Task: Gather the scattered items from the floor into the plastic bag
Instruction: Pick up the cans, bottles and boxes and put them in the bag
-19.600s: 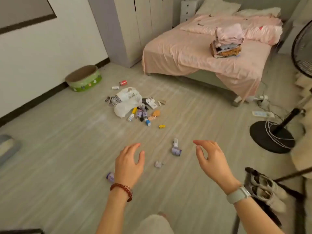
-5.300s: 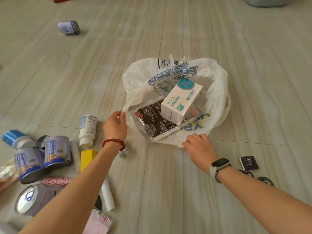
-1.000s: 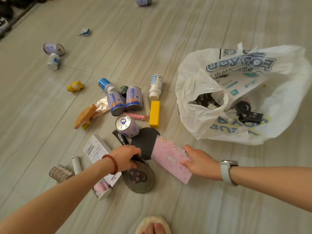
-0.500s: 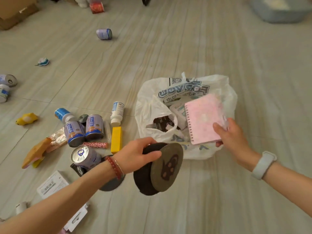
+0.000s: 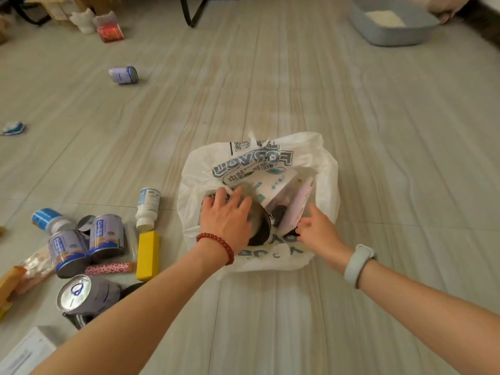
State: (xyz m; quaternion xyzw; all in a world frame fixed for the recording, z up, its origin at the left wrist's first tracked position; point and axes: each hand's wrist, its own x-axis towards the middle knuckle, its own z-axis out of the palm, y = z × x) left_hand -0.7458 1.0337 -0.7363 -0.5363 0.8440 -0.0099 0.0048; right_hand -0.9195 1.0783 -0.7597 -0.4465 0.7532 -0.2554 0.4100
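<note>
The thin white plastic bag (image 5: 327, 169) printed with grey-blue lettering and a QR code lies crumpled on the pale wood-grain floor (image 5: 378, 109), its mouth gaping upward. Inside it stand a white carton with teal marks (image 5: 278, 185) and a pink spiral notebook (image 5: 300, 204) tilted on edge.

The left hand (image 5: 227, 217) lies over the bag's mouth, fingers (image 5: 232, 201) spread and fairly straight, pressing on a round dark pad with a grey face (image 5: 259, 226) that sits within the opening. The right hand (image 5: 318, 231) is at the bag's near right rim, its fingers loosely extended and touching the notebook's lower edge; whether they pinch it I cannot tell.

Left of the bag on the floor: three purple-and-blue tins in a cluster (image 5: 107, 236), a fourth tin (image 5: 123, 75) lying alone farther off, one white bottle (image 5: 147, 208) just beside the bag, one yellow box (image 5: 148, 255), and one pink leopard-print tube (image 5: 109, 268).
</note>
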